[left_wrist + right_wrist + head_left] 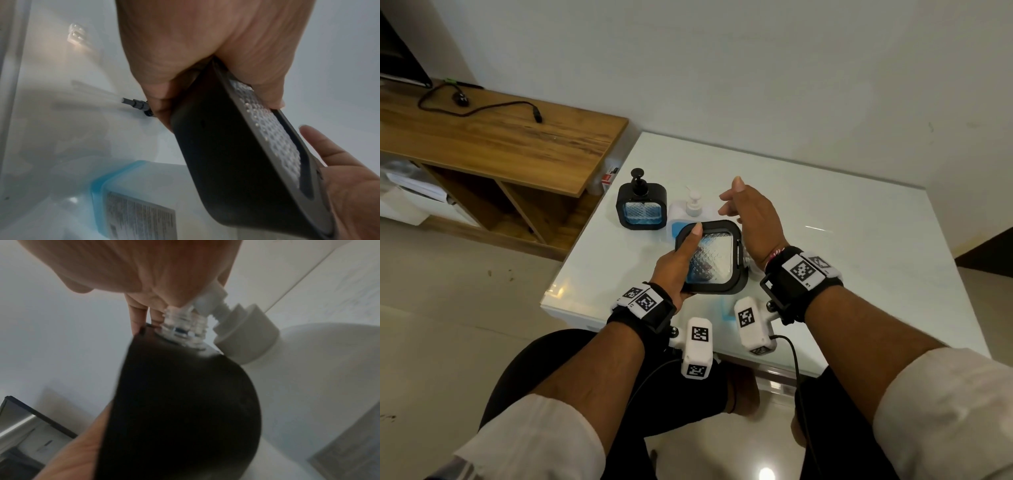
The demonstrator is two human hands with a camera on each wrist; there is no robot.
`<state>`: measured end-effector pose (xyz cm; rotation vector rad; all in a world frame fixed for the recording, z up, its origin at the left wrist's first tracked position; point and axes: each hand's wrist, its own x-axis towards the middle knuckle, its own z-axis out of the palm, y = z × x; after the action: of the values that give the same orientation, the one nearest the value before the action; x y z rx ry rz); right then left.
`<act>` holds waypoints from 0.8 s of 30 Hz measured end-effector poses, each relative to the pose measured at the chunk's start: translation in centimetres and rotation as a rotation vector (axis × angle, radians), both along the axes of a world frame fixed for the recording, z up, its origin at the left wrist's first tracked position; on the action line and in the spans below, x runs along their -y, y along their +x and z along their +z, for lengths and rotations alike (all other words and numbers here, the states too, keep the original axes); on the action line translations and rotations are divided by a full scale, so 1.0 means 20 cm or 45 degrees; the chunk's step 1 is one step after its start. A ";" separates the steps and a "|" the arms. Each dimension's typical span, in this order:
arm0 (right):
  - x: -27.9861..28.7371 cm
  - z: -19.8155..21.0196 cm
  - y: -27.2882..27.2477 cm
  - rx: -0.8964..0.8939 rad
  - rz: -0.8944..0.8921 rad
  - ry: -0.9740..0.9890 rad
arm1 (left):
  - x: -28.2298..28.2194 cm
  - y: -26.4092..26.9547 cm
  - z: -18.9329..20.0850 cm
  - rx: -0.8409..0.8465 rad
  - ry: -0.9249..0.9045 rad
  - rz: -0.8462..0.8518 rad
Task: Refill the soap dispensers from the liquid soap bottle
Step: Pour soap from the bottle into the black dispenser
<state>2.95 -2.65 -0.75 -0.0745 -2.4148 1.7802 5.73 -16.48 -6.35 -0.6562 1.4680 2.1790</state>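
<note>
My left hand (681, 263) grips an open black square soap dispenser (714, 257) with a clear textured window, holding it tilted above the white table, thumb on the window. Its threaded clear neck (185, 331) has no pump on it and points toward my right hand (750, 219). That hand has its fingers straight and spread, and its fingertips (139, 318) touch the dispenser's top beside the neck. A detached pump part (135, 104) with a thin tube shows behind my left fingers. The white liquid soap bottle (693, 205), with blue soap inside, stands just behind. A second black dispenser (642, 209) with its pump on stands to its left.
The glossy white table (825, 240) stands against a white wall, with bare surface to the right. A wooden shelf unit (500, 137) with a black cable (482, 108) on top stands to the left. My knees are under the near table edge.
</note>
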 end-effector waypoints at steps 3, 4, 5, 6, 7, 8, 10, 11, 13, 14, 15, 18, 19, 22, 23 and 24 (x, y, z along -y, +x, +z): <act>-0.01 0.00 0.01 -0.018 0.002 0.009 | 0.00 0.01 -0.01 0.003 -0.010 0.006; -0.01 0.01 0.01 -0.020 0.008 0.003 | 0.00 0.01 -0.01 0.005 -0.012 0.006; -0.01 0.02 0.01 -0.017 0.017 -0.011 | 0.00 0.02 -0.02 0.008 -0.011 0.008; -0.01 0.02 0.01 -0.009 0.027 -0.028 | 0.00 0.02 -0.02 0.015 -0.009 0.009; 0.00 0.03 0.00 0.001 0.035 -0.040 | 0.00 0.02 -0.02 0.016 -0.006 0.011; 0.00 0.03 0.00 0.012 0.044 -0.037 | 0.01 0.02 -0.02 0.014 0.000 0.013; 0.00 0.03 -0.01 0.035 0.075 0.007 | 0.01 0.01 -0.03 0.006 0.014 0.008; 0.00 0.02 -0.01 0.036 0.089 0.032 | 0.01 0.01 -0.03 0.007 0.019 0.004; 0.01 0.00 -0.01 0.012 0.094 0.089 | 0.00 0.01 -0.03 0.006 0.023 0.000; 0.01 0.00 0.00 -0.009 0.091 0.119 | 0.00 0.01 -0.03 0.002 0.025 0.002; 0.01 -0.01 0.00 -0.030 0.087 0.137 | 0.00 0.01 -0.03 0.000 0.026 0.005; 0.01 0.00 0.01 -0.050 0.067 0.107 | 0.00 0.01 -0.03 -0.004 0.025 0.011; 0.00 0.01 0.01 -0.036 0.062 0.071 | 0.00 0.01 -0.03 -0.006 0.023 0.010; 0.00 0.03 0.00 0.011 0.076 -0.015 | 0.01 0.01 -0.02 -0.007 0.027 0.008; 0.00 0.04 -0.01 0.014 0.083 -0.016 | 0.01 0.01 -0.02 -0.007 0.030 0.011; 0.00 0.03 0.00 0.009 0.085 -0.008 | 0.00 0.01 -0.02 -0.007 0.032 0.012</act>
<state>2.85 -2.58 -0.06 -0.0009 -2.4443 1.8176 5.95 -16.57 -6.70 -0.6508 1.4405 2.2044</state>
